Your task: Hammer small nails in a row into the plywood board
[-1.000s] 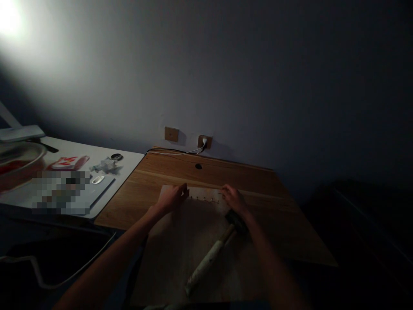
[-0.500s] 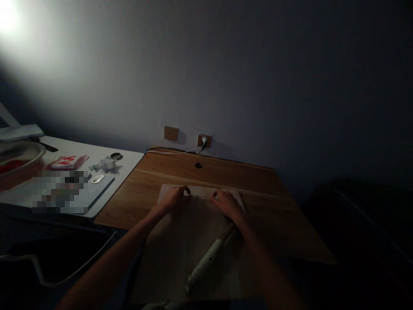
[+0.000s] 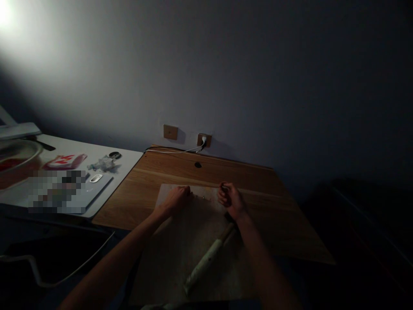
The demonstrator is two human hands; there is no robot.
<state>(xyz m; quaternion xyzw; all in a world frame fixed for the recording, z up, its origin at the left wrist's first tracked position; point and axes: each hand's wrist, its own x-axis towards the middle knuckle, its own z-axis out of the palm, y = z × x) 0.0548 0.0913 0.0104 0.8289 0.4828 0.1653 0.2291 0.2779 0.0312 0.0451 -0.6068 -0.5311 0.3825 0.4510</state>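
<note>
A pale board (image 3: 174, 262) lies on the wooden table. Small thin upright bits, perhaps nails (image 3: 203, 197), show near its far edge, too small to make out surely. My left hand (image 3: 177, 200) rests at the board's far left, fingers closed beside these bits. Whatever it pinches is hidden. My right hand (image 3: 231, 199) is lifted at the far right of the board, palm turned inward and fingers curled. I cannot see what is in it. Below it, a tool that looks like a hammer (image 3: 204, 263), its handle pale and wrapped, lies diagonally; its dark head is partly behind my right wrist.
The wooden table (image 3: 155, 172) meets the wall, with a cable hole and a plugged-in socket (image 3: 204, 140) behind. On the white table (image 3: 129, 157) at left are a clear bowl (image 3: 35, 150), a red-and-white packet (image 3: 66, 161), crumpled plastic (image 3: 103, 164) and a grey flat object (image 3: 98, 189).
My right hand has risen away from the small bits, turned, and curled its fingers. The fingers of my left hand have closed and moved slightly right. The hammer-like tool stays put.
</note>
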